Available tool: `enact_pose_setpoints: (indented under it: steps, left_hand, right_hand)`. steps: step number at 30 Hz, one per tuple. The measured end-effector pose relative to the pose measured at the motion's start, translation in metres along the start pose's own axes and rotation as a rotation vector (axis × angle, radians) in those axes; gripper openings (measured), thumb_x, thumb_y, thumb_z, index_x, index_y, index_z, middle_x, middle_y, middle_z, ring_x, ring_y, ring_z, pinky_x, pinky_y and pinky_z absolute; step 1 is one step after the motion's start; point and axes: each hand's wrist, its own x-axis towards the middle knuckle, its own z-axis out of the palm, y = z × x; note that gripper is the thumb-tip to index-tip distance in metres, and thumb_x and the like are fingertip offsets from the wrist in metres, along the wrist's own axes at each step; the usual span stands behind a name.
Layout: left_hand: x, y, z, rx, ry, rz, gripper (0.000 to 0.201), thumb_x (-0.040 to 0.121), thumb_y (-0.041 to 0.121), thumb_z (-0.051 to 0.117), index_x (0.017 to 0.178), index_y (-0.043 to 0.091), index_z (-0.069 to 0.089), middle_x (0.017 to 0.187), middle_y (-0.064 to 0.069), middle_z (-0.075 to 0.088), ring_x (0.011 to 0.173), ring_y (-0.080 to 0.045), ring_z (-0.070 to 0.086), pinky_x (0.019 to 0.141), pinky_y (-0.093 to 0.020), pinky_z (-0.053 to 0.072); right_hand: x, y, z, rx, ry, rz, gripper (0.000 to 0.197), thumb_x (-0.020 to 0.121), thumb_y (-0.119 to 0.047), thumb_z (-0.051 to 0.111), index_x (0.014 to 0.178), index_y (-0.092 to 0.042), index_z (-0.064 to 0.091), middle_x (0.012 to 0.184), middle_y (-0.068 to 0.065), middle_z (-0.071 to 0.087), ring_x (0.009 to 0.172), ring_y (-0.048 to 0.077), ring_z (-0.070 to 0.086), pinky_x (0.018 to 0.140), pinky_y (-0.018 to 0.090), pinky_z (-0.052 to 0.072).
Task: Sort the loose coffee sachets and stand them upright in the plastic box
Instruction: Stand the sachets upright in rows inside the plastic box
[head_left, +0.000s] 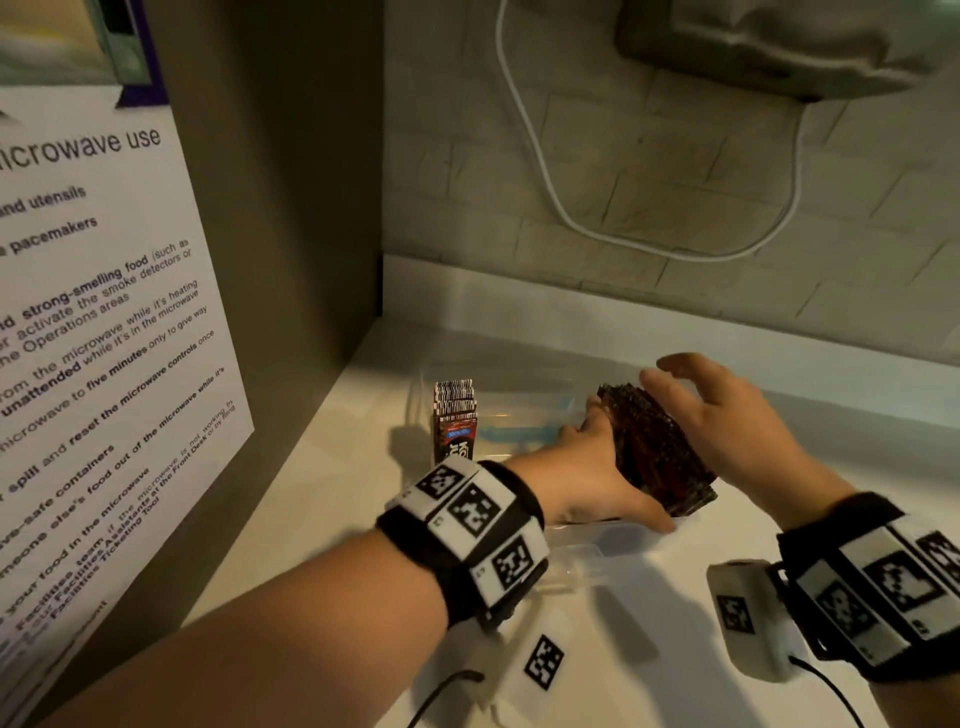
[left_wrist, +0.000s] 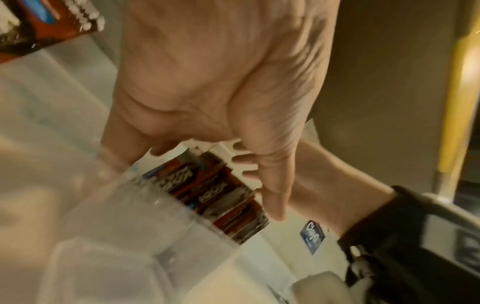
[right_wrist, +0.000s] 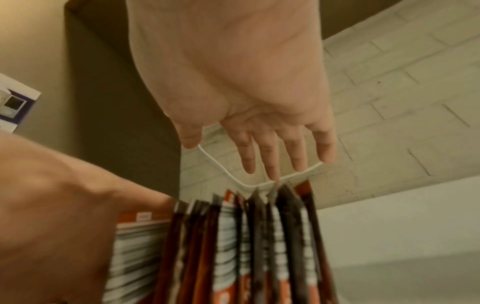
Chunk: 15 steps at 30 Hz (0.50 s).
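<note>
Your left hand (head_left: 587, 467) presses flat against the near-left face of a leaning bundle of coffee sachets (head_left: 657, 447) at the right end of the clear plastic box (head_left: 519, 400) on the white counter (head_left: 332, 499); your right hand (head_left: 727, 415) hovers spread wide just right of the bundle, gripping nothing; farther left, a second stack of sachets (head_left: 454, 418) stands upright at the box's left end; beyond, a white cable (head_left: 545, 166) loops across the brick wall.
</note>
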Motion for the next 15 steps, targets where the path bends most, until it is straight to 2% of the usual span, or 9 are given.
enact_pose_setpoints:
  steps: [2, 4, 5, 7, 10, 12, 15]
  left_hand:
    - [0.007, 0.002, 0.005, -0.035, -0.009, -0.022, 0.14, 0.069, 0.047, 0.082, 0.144, 0.024, -0.034, 0.16, -0.008, -0.004, 0.147, -0.027, 0.01, 0.117, -0.044, 0.025]
    - [0.01, 0.004, 0.01, -0.04, 0.008, -0.017, 0.142, 0.07, 0.041, 0.083, 0.141, 0.021, -0.038, 0.158, -0.008, -0.014, 0.148, -0.026, -0.001, 0.119, -0.04, 0.018]
    - [0.013, 0.003, 0.012, -0.042, 0.018, -0.014, 0.141, 0.071, 0.038, 0.083, 0.142, 0.02, -0.037, 0.158, -0.008, -0.016, 0.148, -0.026, -0.002, 0.119, -0.036, 0.017]
    - [0.019, 0.0, 0.016, -0.076, 0.026, -0.021, 0.137, 0.071, 0.033, 0.084, 0.148, 0.022, -0.027, 0.158, -0.006, -0.016, 0.148, -0.026, 0.002, 0.115, -0.032, 0.019]
    - [0.026, -0.007, 0.018, -0.122, 0.071, 0.007, 0.123, 0.071, 0.024, 0.084, 0.154, 0.023, -0.006, 0.157, -0.004, -0.002, 0.145, -0.025, 0.013, 0.108, -0.025, 0.022]
    - [0.027, -0.009, 0.017, -0.166, 0.101, -0.028, 0.106, 0.075, 0.019, 0.08, 0.153, 0.021, 0.008, 0.153, -0.008, 0.012, 0.139, -0.026, 0.025, 0.109, -0.03, 0.029]
    - [0.028, -0.014, 0.018, -0.204, 0.115, -0.068, 0.09, 0.074, 0.023, 0.079, 0.146, 0.02, 0.025, 0.141, -0.009, 0.036, 0.127, -0.028, 0.044, 0.108, -0.04, 0.04]
  right_hand:
    - [-0.005, 0.002, 0.0, 0.064, -0.083, -0.003, 0.074, 0.082, -0.069, 0.035, 0.139, -0.022, 0.045, 0.144, 0.004, 0.047, 0.133, 0.023, 0.041, 0.105, 0.038, 0.034]
    - [-0.006, 0.007, 0.001, 0.007, -0.169, -0.032, 0.086, 0.072, -0.082, 0.021, 0.145, -0.038, 0.033, 0.155, -0.008, 0.029, 0.144, 0.022, 0.022, 0.114, 0.052, 0.02]
    - [-0.007, 0.008, 0.002, -0.06, -0.227, -0.045, 0.082, 0.07, -0.082, 0.016, 0.145, -0.048, 0.024, 0.157, -0.016, 0.016, 0.147, 0.021, 0.008, 0.115, 0.057, 0.01]
    - [-0.008, 0.011, 0.006, -0.218, -0.335, -0.071, 0.073, 0.071, -0.078, 0.011, 0.142, -0.059, 0.01, 0.156, -0.028, -0.003, 0.147, 0.018, -0.01, 0.112, 0.062, -0.003]
    - [-0.007, 0.016, 0.013, -0.408, -0.392, -0.114, 0.072, 0.073, -0.077, 0.006, 0.143, -0.059, 0.001, 0.154, -0.029, -0.011, 0.146, 0.021, -0.018, 0.109, 0.066, -0.009]
    - [-0.006, 0.019, 0.016, -0.455, -0.408, -0.109, 0.073, 0.074, -0.076, 0.005, 0.145, -0.056, 0.0, 0.155, -0.026, -0.012, 0.145, 0.022, -0.019, 0.108, 0.066, -0.01]
    - [-0.007, 0.022, 0.019, -0.443, -0.414, -0.096, 0.074, 0.074, -0.074, 0.004, 0.145, -0.054, -0.002, 0.156, -0.024, -0.012, 0.146, 0.024, -0.018, 0.109, 0.067, -0.009]
